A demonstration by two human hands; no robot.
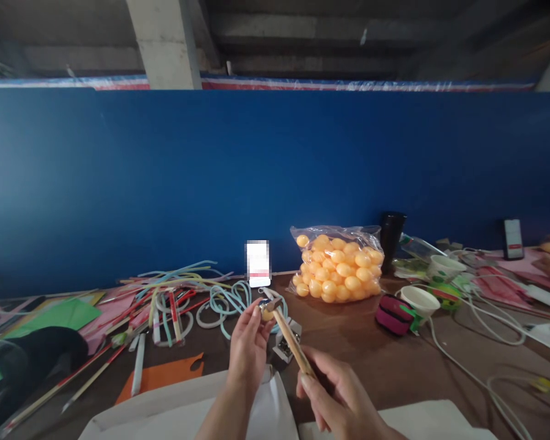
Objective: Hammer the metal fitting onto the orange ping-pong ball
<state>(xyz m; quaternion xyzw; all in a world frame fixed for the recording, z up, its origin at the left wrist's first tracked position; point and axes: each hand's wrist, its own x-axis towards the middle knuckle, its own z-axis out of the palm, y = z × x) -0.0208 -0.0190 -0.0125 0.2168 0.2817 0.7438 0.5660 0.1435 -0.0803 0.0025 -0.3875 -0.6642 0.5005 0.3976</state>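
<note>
One wooden-handled tool [294, 343] slants from right hand [334, 388] to left hand [247, 348].

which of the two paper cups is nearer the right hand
The front paper cup, beside the magenta pouch; the rear paper cup is farther from the right hand, nearer the blue panel.

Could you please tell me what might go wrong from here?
The hammer in the right hand might slip and catch the left hand, which is close to its head. The small yellowish piece held there could drop. The phone standing just beyond might get knocked over.
</note>
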